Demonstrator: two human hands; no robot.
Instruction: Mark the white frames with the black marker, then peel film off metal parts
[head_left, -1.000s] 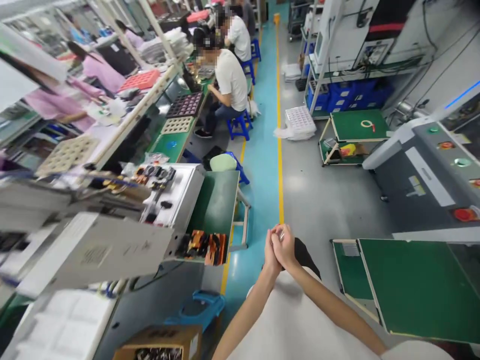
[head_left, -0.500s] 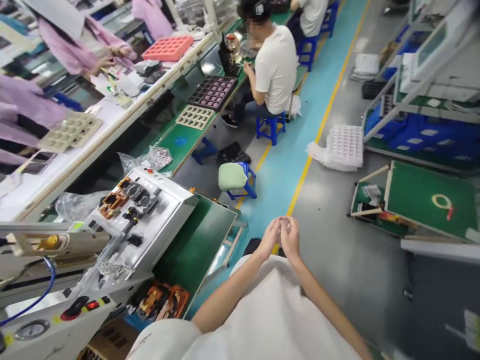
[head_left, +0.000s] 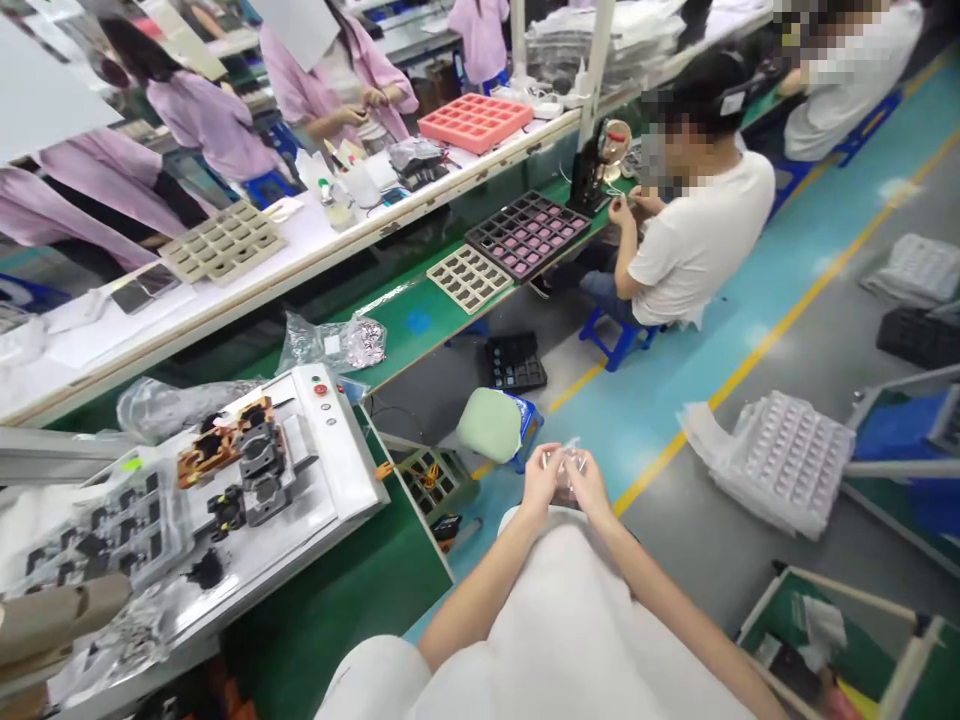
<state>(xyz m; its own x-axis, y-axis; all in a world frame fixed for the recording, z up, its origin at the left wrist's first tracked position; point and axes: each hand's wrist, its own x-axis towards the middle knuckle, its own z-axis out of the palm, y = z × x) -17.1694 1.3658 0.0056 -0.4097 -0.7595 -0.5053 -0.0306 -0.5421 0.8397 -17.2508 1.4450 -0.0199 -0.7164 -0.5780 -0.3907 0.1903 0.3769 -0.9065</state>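
In front of my white shirt, my left hand (head_left: 540, 484) and my right hand (head_left: 592, 486) pinch a small clear plastic bag (head_left: 570, 462) between them. The bag looks crinkled and shiny; whatever it contains is too small to tell. Both hands are closed and held close together above the floor. Just beyond them is a blue stool (head_left: 530, 430) topped with a pale green cushion (head_left: 489, 424).
A white machine (head_left: 336, 440) bearing black and orange fixtures (head_left: 262, 455) stands on the green bench at left. Farther along are a beige tray (head_left: 469, 278), a black tray (head_left: 525, 235) and a seated co-worker (head_left: 697, 230). Stacked plastic trays (head_left: 787, 460) lie on the floor at right.
My view has turned right and moved nearer to the stool and bench. The clear bag now shows between my fingers, which were cupped together before.
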